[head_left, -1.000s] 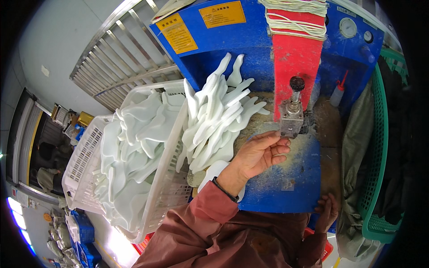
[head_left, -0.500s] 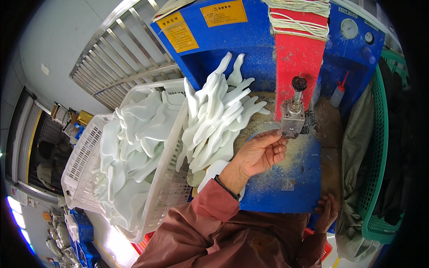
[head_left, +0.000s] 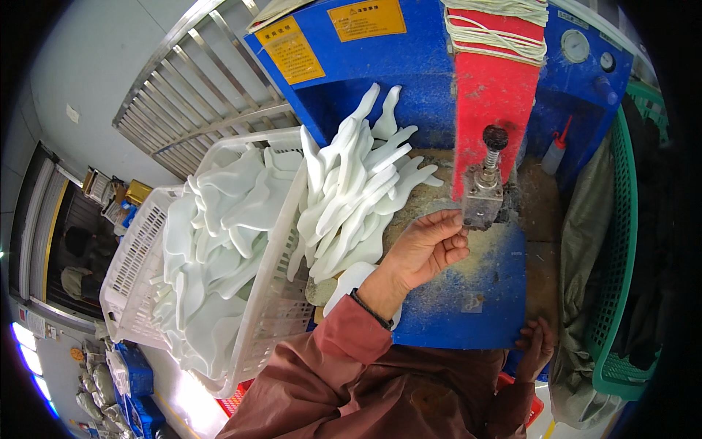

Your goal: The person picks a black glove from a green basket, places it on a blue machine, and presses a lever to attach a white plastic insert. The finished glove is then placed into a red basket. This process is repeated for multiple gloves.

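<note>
My left hand (head_left: pixel 428 252) is closed in a pinch at the lower left of a metal block (head_left: pixel 482 207). Anything between the fingertips is too small or hidden to make out. The block, topped by a spring and a black knob (head_left: pixel 495 137), sits at the lower end of a red machine arm (head_left: pixel 491 95). Beneath it lies a dusty blue tabletop (head_left: pixel 468 300). Low on the right, my right hand (head_left: pixel 537 347) curls its fingers by the table's corner; what they grip does not show. Left of my left wrist, pale curved flat pieces (head_left: pixel 351 197) lie heaped.
A white plastic basket (head_left: pixel 281 282), full of similar pale pieces, stands at the left. Behind is a blue machine housing (head_left: pixel 409 66) with a gauge (head_left: pixel 575 46). A small bottle with a red tip (head_left: pixel 553 155) stands back right, near a green basket (head_left: pixel 621 241) and grey cloth (head_left: pixel 581 293).
The red arm and its metal block appear very slightly farther right. My left fingertips stay at the block, and my right hand keeps its place.
</note>
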Tool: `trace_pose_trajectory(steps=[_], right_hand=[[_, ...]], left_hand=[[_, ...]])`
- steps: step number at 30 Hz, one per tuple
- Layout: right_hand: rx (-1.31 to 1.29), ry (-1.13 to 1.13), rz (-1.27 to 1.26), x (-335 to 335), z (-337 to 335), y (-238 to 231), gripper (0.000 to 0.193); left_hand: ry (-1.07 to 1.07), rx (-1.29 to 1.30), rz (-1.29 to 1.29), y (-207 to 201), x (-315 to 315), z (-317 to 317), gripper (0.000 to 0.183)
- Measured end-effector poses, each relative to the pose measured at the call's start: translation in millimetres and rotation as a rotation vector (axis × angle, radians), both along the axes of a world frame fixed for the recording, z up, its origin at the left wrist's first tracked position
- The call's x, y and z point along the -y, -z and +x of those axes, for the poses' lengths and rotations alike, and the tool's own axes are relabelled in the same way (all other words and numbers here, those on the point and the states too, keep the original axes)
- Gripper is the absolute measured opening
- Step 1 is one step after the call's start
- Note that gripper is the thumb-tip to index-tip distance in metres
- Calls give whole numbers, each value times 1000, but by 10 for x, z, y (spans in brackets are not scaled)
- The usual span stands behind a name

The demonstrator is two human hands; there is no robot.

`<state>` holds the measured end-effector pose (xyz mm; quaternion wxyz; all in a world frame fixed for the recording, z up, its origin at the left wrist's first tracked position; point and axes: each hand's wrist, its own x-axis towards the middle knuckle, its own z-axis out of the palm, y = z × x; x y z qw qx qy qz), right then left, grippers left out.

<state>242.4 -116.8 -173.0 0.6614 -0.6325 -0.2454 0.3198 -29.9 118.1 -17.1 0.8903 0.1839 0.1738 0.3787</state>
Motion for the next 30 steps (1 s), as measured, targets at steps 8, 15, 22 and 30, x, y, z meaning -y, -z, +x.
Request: trace_pose_trajectory(steps=[8,15,22,30], right_hand=[[-22,3,3,-1,15,34,27],[-8,10,-12,0,11,33,27],[8,4,-1,5,27,41,27],[-6,-8,16,6,13,11,26]], left_hand=[[-87,-78,6,-35,72,27,7],[-82,-109,51,-62,86,23,14],[58,-39,18,-77,26,-36,11],[50,-36,-12,-44,-12,-42,12]])
